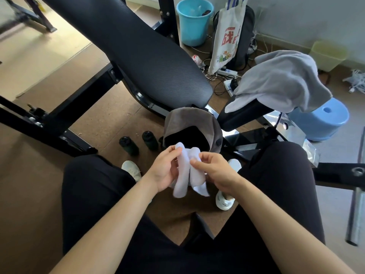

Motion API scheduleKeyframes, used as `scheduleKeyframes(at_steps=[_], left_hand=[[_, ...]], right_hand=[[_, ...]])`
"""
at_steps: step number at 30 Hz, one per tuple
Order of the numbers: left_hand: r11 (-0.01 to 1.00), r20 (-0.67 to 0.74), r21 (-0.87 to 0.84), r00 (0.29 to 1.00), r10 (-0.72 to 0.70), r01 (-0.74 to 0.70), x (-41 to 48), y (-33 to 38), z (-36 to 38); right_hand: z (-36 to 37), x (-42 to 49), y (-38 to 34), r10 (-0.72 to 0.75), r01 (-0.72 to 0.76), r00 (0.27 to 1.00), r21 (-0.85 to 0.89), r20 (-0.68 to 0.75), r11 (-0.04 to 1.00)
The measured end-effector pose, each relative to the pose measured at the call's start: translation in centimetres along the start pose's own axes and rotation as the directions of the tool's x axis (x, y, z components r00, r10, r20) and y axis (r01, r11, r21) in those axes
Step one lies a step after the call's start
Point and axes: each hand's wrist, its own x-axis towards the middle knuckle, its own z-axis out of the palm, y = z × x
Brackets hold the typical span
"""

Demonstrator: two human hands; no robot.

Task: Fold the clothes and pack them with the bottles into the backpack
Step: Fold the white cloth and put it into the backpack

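Between my knees I hold a pair of white socks (184, 175). My left hand (164, 171) grips the left sock with fingers curled round it. My right hand (212, 169) pinches the right sock near its top. Just beyond the socks stands a grey-brown backpack (192, 120) on the floor, its dark mouth open toward me. Two dark bottles (128, 145) (149, 139) stand upright on the floor left of the backpack. A grey garment (280, 80) lies draped over a bench arm at the right.
A black padded bench (126, 46) with a metal frame fills the upper middle. A blue stool (320, 119) stands at the right. A blue bucket (194, 20), a white tote bag (227, 36) and tangled cables lie behind. My white shoes flank the socks.
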Motion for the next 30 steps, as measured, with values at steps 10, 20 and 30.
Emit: scheduleKeyframes(at_steps=[10, 20, 30], left_hand=[[0.998, 0.013, -0.057, 0.999, 0.03, -0.029, -0.3, 0.0, 1.2], [0.906, 0.002, 0.422, 0.999, 0.04, -0.037, 0.0, -0.8, 0.6], [0.761, -0.104, 0.529, 0.861, 0.498, -0.376, 0.8, -0.9, 0.3]], right_hand=[[1.2, 0.7, 1.1, 0.04, -0.034, 0.99, 0.051, -0.135, 0.998], [-0.8, 2.4, 1.0, 0.152, -0.039, 0.955, 0.401, -0.255, 0.915], [-1.0, 1.5, 1.4, 0.088, -0.015, 0.97, 0.308, -0.227, 0.951]])
